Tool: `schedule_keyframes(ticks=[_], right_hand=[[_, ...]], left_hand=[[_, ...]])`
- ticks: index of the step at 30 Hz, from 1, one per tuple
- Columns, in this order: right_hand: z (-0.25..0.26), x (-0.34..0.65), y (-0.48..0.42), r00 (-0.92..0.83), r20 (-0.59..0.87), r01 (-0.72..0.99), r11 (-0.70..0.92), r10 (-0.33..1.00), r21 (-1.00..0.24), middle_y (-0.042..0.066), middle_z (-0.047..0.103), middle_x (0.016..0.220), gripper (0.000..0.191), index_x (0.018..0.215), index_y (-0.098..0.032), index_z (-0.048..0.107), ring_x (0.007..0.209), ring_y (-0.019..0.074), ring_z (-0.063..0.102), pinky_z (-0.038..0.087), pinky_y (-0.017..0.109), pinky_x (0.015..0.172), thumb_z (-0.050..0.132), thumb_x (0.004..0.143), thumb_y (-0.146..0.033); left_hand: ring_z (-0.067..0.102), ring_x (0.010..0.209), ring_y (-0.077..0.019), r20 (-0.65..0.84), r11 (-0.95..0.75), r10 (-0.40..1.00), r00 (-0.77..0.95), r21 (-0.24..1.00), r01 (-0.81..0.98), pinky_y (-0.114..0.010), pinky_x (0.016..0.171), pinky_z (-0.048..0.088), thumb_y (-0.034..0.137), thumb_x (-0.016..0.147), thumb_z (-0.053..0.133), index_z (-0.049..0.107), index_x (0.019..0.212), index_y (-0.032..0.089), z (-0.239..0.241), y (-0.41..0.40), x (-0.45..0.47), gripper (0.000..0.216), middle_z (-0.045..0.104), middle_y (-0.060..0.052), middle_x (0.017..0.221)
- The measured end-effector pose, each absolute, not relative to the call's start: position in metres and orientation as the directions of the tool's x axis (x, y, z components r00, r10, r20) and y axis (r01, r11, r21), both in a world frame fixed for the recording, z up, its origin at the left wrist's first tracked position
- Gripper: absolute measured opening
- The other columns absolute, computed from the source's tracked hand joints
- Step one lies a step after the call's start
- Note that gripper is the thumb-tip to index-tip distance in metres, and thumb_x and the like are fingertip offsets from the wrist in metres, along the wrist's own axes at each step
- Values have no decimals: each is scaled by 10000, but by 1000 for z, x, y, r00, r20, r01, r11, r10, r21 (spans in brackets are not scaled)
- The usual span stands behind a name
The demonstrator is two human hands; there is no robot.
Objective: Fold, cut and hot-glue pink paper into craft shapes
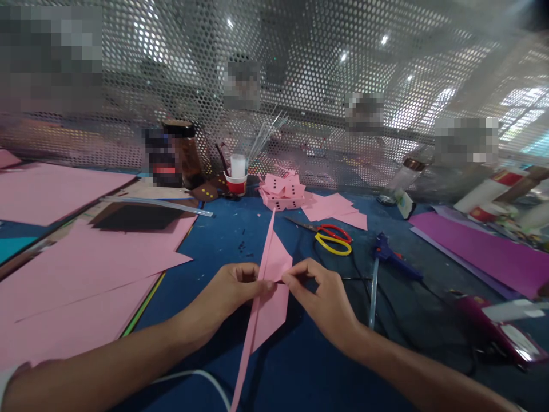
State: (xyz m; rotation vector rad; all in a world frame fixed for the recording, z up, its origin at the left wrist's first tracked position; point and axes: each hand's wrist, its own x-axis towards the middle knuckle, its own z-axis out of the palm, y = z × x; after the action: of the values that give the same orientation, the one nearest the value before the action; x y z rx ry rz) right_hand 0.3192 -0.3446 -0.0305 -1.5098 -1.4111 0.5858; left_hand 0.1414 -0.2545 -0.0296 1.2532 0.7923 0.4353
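Your left hand (234, 289) and right hand (319, 294) pinch long folded pink paper strip (268, 286) at mid-length, above blue counter (300, 366). Paper looks light, floppy, crease-prone; grip beside fold, fingertips only, gentle.

A shared craft workshop: a blue-covered bench (300, 355) strewn with pink paper sheets (86, 269), purple card (484, 252), red-and-yellow scissors (330, 236) and a blue glue gun (388, 252). A stack of pink paper dice (283, 191) sits by a perforated metal screen (300, 86), beyond which other people sit.
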Motion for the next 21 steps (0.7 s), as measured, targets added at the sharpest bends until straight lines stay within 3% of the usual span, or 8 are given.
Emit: schedule_keyframes(ticks=[21], right_hand=[[-32,319,-344,202,246,478,124,948,-870,-8,718,805,93,851,-209,691,762,145,661,514,247,709,666,917,-271]], left_hand=[[480,635,-121,-224,224,727,649,971,85,-260,635,363,354,771,763,661,675,160,-33,-256,141,240,585,12,671]])
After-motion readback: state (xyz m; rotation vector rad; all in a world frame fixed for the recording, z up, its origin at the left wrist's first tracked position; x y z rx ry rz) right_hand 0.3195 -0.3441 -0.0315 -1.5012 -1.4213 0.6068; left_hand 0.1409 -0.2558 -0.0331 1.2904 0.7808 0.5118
